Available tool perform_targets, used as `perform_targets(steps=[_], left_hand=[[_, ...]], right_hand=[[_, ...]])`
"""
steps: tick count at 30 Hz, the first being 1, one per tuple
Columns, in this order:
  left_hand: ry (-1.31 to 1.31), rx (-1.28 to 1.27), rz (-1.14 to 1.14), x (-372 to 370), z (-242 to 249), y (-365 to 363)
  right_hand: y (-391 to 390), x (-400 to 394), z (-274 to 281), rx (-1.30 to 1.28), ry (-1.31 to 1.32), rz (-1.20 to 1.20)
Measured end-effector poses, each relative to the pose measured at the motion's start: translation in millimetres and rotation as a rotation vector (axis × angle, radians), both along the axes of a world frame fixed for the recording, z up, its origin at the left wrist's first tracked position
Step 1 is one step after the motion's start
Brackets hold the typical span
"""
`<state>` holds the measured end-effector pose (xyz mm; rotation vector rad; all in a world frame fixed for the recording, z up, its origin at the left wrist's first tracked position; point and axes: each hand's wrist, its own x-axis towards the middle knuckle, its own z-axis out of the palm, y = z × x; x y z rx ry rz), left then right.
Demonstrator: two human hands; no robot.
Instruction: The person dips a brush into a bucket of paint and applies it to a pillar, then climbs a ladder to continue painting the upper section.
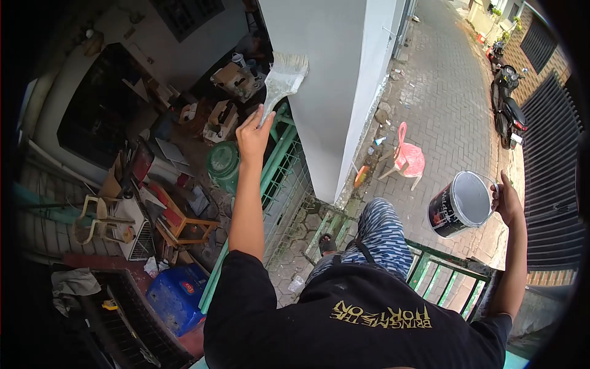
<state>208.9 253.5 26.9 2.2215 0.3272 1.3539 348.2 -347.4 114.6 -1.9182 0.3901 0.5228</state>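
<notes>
My left hand, arm stretched out ahead, grips the handle of a wide paintbrush. The brush's pale bristles lie against the edge of a grey-white pillar, near its upper left. Out to the right, my right hand is closed on the handle of a black paint bucket. The bucket hangs tilted toward me, and grey-white paint coats its inside.
Below me are green metal railings. A red plastic chair stands on the paved lane, with a parked motorcycle farther off. To the left are a green drum, a blue container and wooden furniture.
</notes>
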Motion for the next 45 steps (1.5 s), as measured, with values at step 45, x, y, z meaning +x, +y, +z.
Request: perform_targets(steps=[45], left_hand=[[0.236, -0.137, 0.051, -9, -11, -47]], right_hand=[[-3, 0, -5, 0.022, 0.021, -0.003]])
